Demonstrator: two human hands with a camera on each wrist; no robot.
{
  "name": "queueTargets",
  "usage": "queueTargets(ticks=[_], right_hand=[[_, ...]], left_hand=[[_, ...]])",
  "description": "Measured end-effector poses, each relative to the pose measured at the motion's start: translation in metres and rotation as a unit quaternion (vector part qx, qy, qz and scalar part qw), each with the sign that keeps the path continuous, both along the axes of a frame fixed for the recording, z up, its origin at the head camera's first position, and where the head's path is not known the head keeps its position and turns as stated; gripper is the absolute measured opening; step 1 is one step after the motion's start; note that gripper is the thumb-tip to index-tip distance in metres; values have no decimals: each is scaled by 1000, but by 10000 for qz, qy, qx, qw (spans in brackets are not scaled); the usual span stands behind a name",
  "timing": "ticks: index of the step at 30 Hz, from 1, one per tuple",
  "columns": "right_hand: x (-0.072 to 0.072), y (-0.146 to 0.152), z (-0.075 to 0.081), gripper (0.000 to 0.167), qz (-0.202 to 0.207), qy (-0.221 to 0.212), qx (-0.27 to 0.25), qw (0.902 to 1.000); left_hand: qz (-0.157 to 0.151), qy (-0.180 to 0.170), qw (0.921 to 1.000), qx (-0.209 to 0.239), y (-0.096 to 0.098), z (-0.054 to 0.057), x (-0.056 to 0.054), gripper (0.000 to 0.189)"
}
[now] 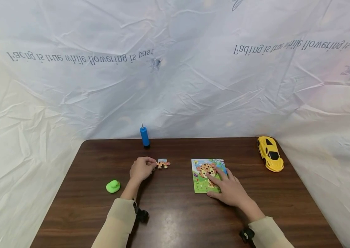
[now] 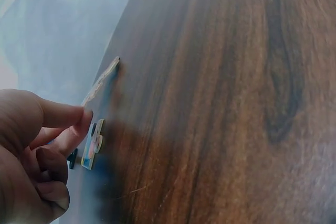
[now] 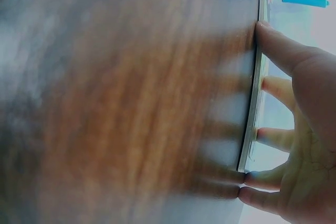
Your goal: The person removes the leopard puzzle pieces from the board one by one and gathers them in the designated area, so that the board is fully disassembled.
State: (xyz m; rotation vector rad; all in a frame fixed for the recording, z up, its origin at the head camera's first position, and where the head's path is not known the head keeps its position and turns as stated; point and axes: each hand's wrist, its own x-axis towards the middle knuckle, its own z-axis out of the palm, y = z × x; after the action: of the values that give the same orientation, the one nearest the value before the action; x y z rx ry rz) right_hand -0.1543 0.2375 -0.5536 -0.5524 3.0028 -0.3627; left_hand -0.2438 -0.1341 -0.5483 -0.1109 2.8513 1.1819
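Head view: my left grip [image 1: 142,168] is narrowed to a pinch at the left end of a jigsaw piece [image 1: 163,164], which sticks out to the right of my fingertips. I take it by the edge, I would judge, because it is thin and flat and this leaves most of its printed face uncovered. The left wrist view shows it edge-on and slanting, though I cannot tell whether it is wholly off the worktop [image 1: 168,220]. A second piece [image 2: 89,157] is close by, partly behind those fingers.

My right grip [image 1: 231,189] is spread wide and clasps nothing. Its thumb touches the near edge of the leopard picture [image 1: 199,184], the index finger lies across the printed face, and the outermost fingertips come down just past the right edge. That splay probably serves to steady the picture, which lies flat between my two grips, well apart from the left one.

Farther out, a green duck [image 1: 113,186] sits to the left of my left grip, and a blue tube [image 1: 144,136] with a thin spike stands beyond it, near the far edge. A yellow car [image 1: 271,154] is beyond my right grip and to its right; these three seem simply set aside, out of both grips' way.
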Motion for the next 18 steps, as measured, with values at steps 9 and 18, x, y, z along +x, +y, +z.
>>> queueTargets(ticks=[9, 18], right_hand=[[1, -1, 1, 72, -1, 24, -26, 10000], [0, -1, 2, 72, 11, -67, -54, 10000]], left_hand=[[-42, 235, 9990, -365, 1, 0, 2, 9], [100, 382, 9987, -318, 5, 0, 0, 13]])
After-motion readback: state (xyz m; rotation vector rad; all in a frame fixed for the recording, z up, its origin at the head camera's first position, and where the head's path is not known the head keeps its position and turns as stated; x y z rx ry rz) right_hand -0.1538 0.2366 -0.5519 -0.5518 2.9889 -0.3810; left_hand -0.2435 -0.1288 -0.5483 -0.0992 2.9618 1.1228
